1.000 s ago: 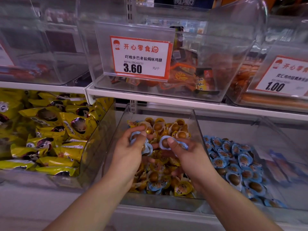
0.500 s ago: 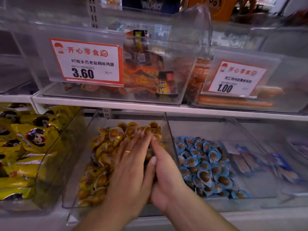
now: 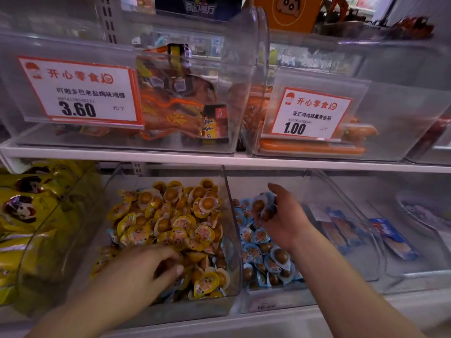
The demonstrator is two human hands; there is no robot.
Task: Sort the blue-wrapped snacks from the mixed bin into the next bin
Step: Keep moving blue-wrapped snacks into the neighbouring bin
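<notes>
The left hand [image 3: 144, 272] digs into the mixed bin [image 3: 170, 306], fingers curled among yellow packs; whether it grips one I cannot tell. Farther off, the right hand [image 3: 283, 215] clutches blue-wrapped snacks [image 3: 262, 206] above the next bin [image 3: 275, 303]. They look light, slick and crinkly, best pinched round the egg's bulge.

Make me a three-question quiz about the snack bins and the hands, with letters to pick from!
1. Where is the right hand?
A. over the blue snack bin
B. on the top shelf
C. in the yellow bags

2. What colour are most wrappers in the mixed bin?
A. green
B. yellow
C. pink

3. What is the left hand doing?
A. pointing at a price tag
B. hanging outside the bin
C. reaching into the mixed bin

Answers: 1 A, it holds blue-wrapped snacks above that pile. 2 B, yellow-orange packs fill it. 3 C, its fingers are down among the packs.
</notes>
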